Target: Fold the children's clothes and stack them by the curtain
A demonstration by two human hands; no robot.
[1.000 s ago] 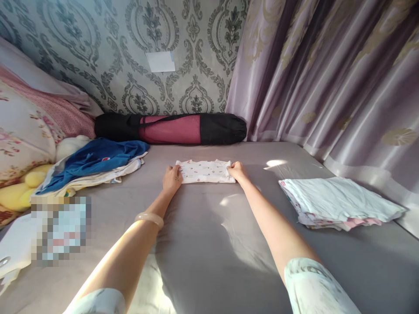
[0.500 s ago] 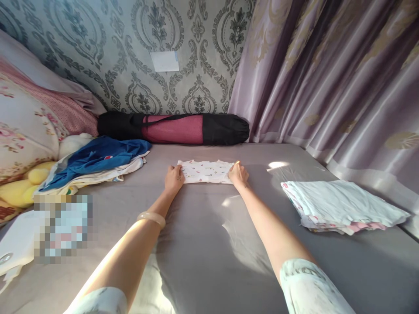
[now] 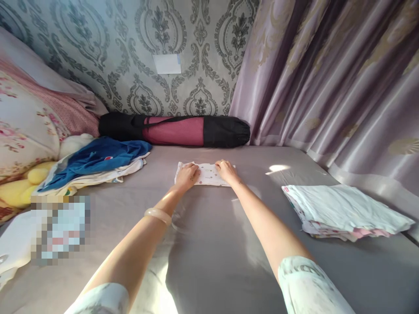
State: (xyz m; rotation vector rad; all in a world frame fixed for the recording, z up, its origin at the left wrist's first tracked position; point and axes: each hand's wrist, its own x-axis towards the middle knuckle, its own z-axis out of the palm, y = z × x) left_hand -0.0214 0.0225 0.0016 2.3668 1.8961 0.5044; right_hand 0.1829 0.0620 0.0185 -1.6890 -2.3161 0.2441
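A white folded garment (image 3: 209, 176) with small coloured prints lies on the grey bed sheet (image 3: 209, 244), in the middle of the head view. My left hand (image 3: 189, 175) rests over its left part, fingers curled down at the far edge and closed on the cloth. On the right part, my right hand (image 3: 225, 170) has its fingers bent and pinched at the far edge. The fingertips are partly hidden behind both hands. Between the hands the printed cloth shows flat.
A stack of folded clothes (image 3: 347, 211) lies at the right. Blue clothing (image 3: 101, 157) is heaped at the left beside a yellow plush toy (image 3: 19, 187). A black and pink rolled bag (image 3: 173, 131) lies along the wall. Curtains (image 3: 294, 87) hang at the right.
Both hands have moved inward from the garment's two ends to lie over its top, near the far edge. The view has shifted slightly.
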